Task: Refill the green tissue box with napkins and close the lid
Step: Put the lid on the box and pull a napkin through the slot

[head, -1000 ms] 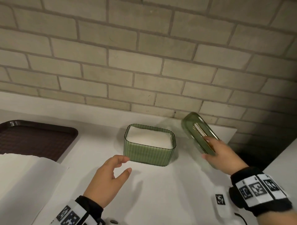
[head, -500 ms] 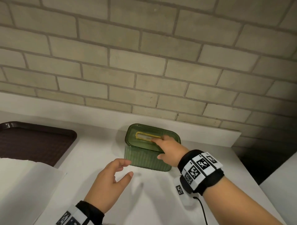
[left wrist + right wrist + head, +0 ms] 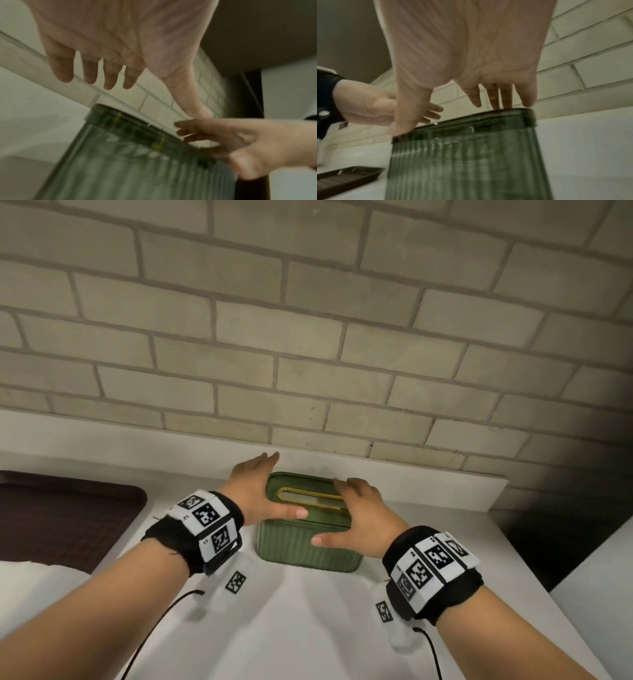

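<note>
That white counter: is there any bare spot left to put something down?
Yes. The counter is bare in front of the green tissue box, between the forearms. It is crowded at the box, with the left hand and right hand around its lid, and the brown tray fills the left.
</note>
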`<move>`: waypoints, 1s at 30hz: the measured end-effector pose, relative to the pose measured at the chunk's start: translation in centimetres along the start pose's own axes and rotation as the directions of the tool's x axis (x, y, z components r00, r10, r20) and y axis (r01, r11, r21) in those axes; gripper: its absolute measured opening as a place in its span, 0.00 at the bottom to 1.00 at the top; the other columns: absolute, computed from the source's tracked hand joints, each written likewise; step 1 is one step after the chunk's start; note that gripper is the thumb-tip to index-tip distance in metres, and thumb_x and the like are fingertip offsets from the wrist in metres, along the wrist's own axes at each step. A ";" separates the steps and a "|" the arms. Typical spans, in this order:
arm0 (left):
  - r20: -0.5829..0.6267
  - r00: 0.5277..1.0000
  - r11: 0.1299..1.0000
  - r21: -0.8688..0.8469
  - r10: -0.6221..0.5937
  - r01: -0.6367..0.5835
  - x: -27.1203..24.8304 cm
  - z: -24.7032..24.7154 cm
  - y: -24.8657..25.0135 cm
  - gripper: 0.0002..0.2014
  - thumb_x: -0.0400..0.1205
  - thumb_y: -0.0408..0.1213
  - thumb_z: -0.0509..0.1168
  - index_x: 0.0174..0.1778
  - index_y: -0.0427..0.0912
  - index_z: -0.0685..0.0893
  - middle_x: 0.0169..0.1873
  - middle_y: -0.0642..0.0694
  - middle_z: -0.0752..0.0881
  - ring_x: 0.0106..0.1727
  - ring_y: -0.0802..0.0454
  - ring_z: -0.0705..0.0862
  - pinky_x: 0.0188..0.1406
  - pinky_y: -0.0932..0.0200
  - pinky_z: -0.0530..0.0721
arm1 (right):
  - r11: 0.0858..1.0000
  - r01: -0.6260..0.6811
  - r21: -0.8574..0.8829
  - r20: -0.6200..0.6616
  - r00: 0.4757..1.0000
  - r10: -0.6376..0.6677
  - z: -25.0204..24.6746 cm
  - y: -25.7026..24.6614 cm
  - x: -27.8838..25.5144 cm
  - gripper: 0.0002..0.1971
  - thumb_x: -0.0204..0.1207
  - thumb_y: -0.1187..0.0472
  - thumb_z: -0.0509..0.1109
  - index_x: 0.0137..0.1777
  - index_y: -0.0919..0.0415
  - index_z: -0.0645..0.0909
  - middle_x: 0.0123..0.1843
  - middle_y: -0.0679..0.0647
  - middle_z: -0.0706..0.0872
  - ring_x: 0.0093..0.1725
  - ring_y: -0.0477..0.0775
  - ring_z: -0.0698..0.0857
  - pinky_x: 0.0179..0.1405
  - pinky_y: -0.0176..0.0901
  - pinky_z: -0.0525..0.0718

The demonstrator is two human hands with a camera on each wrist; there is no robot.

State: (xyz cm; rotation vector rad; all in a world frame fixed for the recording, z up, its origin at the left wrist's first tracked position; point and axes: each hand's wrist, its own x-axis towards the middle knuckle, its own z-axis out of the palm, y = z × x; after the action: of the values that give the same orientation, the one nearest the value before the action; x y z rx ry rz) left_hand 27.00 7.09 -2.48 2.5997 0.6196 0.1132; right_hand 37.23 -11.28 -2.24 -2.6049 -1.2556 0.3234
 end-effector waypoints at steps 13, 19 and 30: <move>0.310 0.951 0.998 0.059 -0.026 0.008 3.3 0.9 -0.4 0.64 0.64 0.65 0.73 0.83 0.46 0.37 0.84 0.45 0.45 0.84 0.48 0.48 0.83 0.47 0.55 | 0.982 -0.129 0.142 0.062 0.991 0.121 0.4 3.3 1.7 0.48 0.64 0.27 0.67 0.81 0.45 0.54 0.83 0.55 0.56 0.83 0.60 0.50 0.79 0.55 0.58; 0.310 0.951 0.999 0.042 -0.013 0.000 3.1 1.4 -0.6 0.64 0.64 0.64 0.73 0.83 0.44 0.37 0.83 0.46 0.42 0.84 0.49 0.45 0.83 0.50 0.53 | 0.976 -0.137 0.171 0.097 0.988 0.122 1.3 3.7 2.4 0.62 0.56 0.23 0.69 0.84 0.49 0.44 0.86 0.54 0.42 0.85 0.56 0.40 0.83 0.54 0.51; 0.258 0.966 0.992 -0.110 -0.025 0.055 2.6 2.3 -1.0 0.64 0.62 0.59 0.78 0.84 0.48 0.41 0.82 0.48 0.48 0.83 0.49 0.53 0.80 0.53 0.58 | 0.968 -0.066 0.241 -0.040 0.996 0.077 2.5 3.6 2.1 0.63 0.50 0.27 0.76 0.82 0.49 0.52 0.78 0.49 0.57 0.77 0.54 0.63 0.77 0.48 0.68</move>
State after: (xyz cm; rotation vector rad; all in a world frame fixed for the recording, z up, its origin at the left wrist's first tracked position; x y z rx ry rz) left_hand 29.34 8.07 -5.02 2.4336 0.5534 -0.1921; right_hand 40.43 -11.58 -5.87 -2.4398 -1.0377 0.3954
